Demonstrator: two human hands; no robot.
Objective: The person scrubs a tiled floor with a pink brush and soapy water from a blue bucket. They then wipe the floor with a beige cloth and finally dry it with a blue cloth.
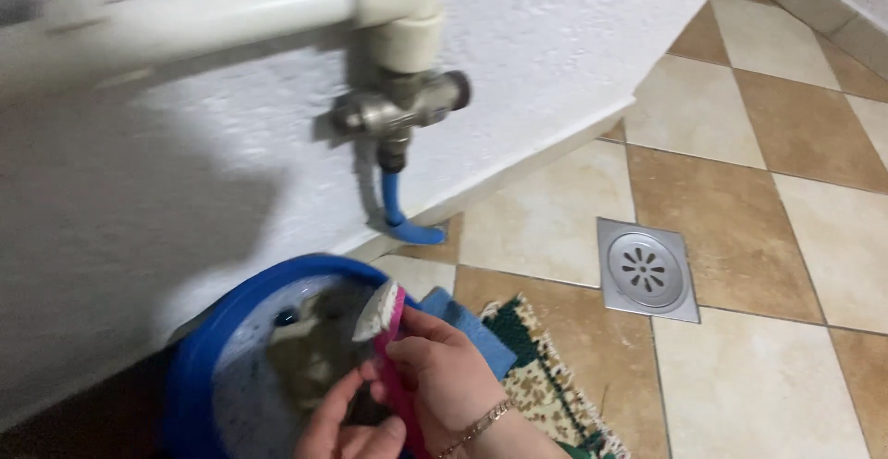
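**Both hands working a pink cloth over the blue basin**

Left hand (344, 429) is coming up from the bottom edge, fingers curling loosely toward the lower part of the pink cloth (396, 366); cannot tell if they are actually gripping it, since the frame is cutting off the palm and wrist.

Right hand (442, 378) is sitting just right of it, back of hand facing the camera, fingers clenching around the cloth. Cloth is standing roughly upright out of that grip, its white-grey top end poking above the fingers. A thin bracelet (479, 425) is lying across the right wrist.

Cloth is hanging over the right rim of the blue basin (199, 348), which is sitting on the floor against the white wall (166, 181). Basin is holding sudsy water and some dark, brownish laundry, blurred and hard to identify; its left and lower parts are running out of frame.

Above, a cream pipe (203, 15) is feeding a metal valve (400, 107), with a blue hose (400, 214) dropping behind the basin rim.

A blue rag (476, 329) and a patterned green mat (546, 376) are lying just right of the hands, partly hidden under them. Further right, tiled floor (758, 385) is giving open room around a square metal drain (646, 269).
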